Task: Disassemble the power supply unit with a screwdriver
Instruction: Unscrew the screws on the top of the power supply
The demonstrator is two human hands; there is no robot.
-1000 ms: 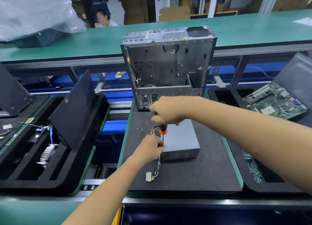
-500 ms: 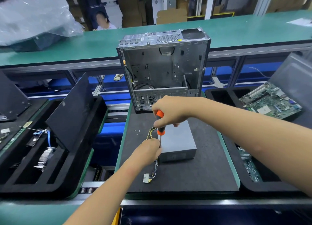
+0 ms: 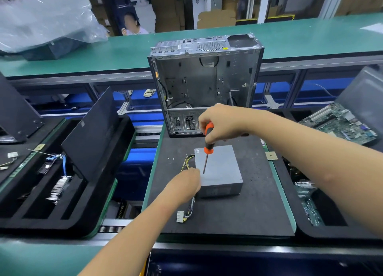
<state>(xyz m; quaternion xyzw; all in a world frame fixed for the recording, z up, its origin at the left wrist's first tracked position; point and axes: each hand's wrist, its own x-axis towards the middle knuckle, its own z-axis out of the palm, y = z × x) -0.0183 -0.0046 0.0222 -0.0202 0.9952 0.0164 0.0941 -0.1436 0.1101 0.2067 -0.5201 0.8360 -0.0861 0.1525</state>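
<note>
The right hand (image 3: 222,123) has its grip closed round the orange-and-black screwdriver (image 3: 207,145), tip down on the top of the power supply unit (image 3: 219,170), which lies on the bench's dark mat (image 3: 248,209). The left hand (image 3: 184,184) steadies the unit's left edge, fingers curled there; whether they pinch anything cannot be told. Unscrewing appears underway; next the tip must stay seated while turning. The screw itself is too small to see.

Power supply unit (image 3: 219,170): grey metal box, lying flat on dark mat, casing closed, cable bundle (image 3: 189,207) trailing from its left side to a white connector. Screwdriver (image 3: 207,146): orange-and-black handle, near upright, tip on unit's top.
</note>
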